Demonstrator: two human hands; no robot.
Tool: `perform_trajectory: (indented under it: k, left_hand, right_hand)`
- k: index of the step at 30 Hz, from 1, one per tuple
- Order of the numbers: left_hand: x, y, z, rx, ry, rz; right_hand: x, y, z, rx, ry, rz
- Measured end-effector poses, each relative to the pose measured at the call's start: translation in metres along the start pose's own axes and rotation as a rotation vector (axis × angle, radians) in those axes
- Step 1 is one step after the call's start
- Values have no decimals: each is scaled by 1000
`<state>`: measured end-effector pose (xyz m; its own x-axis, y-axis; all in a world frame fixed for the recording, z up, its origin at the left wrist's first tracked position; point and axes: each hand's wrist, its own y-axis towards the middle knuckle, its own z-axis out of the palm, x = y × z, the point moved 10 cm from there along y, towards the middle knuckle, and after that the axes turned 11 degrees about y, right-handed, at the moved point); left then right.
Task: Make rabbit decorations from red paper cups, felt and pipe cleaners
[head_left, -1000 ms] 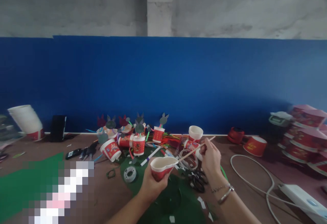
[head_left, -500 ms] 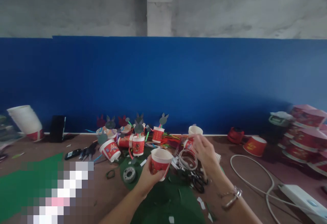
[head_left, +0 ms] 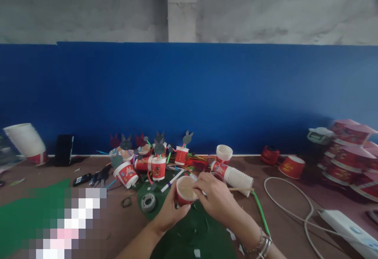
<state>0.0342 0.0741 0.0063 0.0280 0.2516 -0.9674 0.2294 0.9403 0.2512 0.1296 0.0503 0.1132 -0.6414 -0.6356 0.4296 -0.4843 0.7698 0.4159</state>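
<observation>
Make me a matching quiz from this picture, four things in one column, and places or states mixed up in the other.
Things
1. left hand
2. nested paper cups
3. grey ring
4. power strip

Places or states
A. lying sideways
B. near the right edge
C. gripping a red cup
D. on the dark green sheet

Pairs: 1-C, 2-A, 3-D, 4-B

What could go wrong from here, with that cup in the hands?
The left hand grips the cup by its side, so squeezing too hard might dent it.
A stick juts out past the right hand, in line with the cup stack in this view; a swing might nudge the stack.
The bracelet could catch the green strip close by.
</observation>
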Motion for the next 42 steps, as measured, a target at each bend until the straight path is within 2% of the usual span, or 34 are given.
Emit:
perform_trajectory:
  k: [5,11,19,27,29,32,35,38,42]
  left_hand:
    - [8,0,7,54,-98,-6]
    - [12,-1,3,0,-128,-42]
    - [4,0,6,13,-68,-3]
    - [-2,-2,17,43,-12,26]
    - [1,-1,15,30,-29,16]
    - [13,2,3,-54,-36,-33]
    - [20,3,-11,-152,-5,-72]
    - [23,5,-18,-177,-4,-105]
    - [19,5,-18,-175,-19,-110]
  right_hand:
    - [6,-1,5,7,-5,-24]
    - [8,-3,9,63,-22,25]
    - [8,-3,11,76,70,31]
    - [7,-1,16,70,38,96]
    - [6,-1,10,44,45,103]
    - [-2,-2,-13,-48,31,135]
    - [-24,-6,-34,-53,-32,262]
    - [-35,-8,-39,8,-14,309]
    - [-28,-5,-35,-36,-11,262]
